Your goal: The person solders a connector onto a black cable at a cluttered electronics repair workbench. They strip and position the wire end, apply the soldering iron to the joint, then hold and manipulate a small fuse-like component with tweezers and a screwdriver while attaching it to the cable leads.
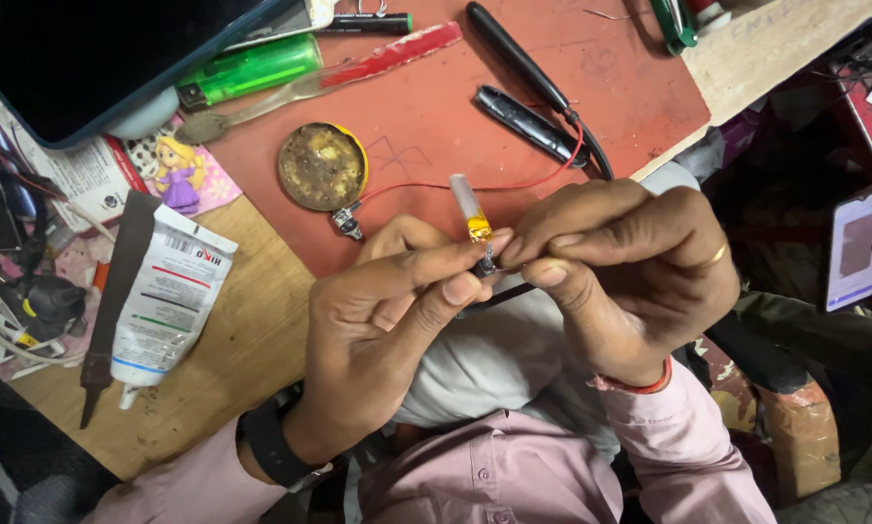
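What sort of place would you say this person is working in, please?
Probably a small electronics repair bench: a round tin of flux or solder paste, a soldering iron with its cord, and red wire lie on a red mat.

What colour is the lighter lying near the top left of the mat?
The lighter is bright translucent green with a metal end, seen clearly in the head view.

small part's base (486,264) behind fingertips (465,288)
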`<state>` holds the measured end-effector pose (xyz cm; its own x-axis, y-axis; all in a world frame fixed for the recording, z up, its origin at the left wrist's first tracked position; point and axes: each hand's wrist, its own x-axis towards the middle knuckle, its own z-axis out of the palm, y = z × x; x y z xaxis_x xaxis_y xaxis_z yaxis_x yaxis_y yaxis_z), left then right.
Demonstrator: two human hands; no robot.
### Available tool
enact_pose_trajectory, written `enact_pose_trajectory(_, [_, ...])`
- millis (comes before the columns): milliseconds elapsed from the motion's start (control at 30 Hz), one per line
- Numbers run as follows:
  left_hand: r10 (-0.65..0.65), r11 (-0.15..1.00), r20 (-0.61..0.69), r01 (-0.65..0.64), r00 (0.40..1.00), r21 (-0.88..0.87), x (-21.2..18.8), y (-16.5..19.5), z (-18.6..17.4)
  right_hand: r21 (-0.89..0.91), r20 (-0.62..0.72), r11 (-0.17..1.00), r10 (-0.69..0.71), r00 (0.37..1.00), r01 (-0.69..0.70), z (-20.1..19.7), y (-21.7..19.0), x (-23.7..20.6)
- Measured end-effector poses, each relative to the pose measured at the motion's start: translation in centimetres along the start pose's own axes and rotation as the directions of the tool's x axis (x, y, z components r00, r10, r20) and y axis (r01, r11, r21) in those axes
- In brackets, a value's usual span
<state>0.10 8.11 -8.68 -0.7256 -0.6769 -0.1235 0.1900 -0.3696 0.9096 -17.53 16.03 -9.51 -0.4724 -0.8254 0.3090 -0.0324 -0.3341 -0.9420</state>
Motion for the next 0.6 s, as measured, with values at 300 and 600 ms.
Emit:
enact_pose_trajectory(300, [-0.003,0.998,-0.020,0.004,1.000,0.062,-0.1,-0.4,-0.2,-0.033,0.094,0.998,0.059,0.994,-0.056,-0.6,-1.2,1.4])
enact_pose_trajectory(600, [-0.013,1.000,-0.029,0.014,0.999,0.017,-0.1,-0.5,-0.1,-0.203,0.267,0.978,0.096,0.959,-0.042,-1.5,-2.9,3.4])
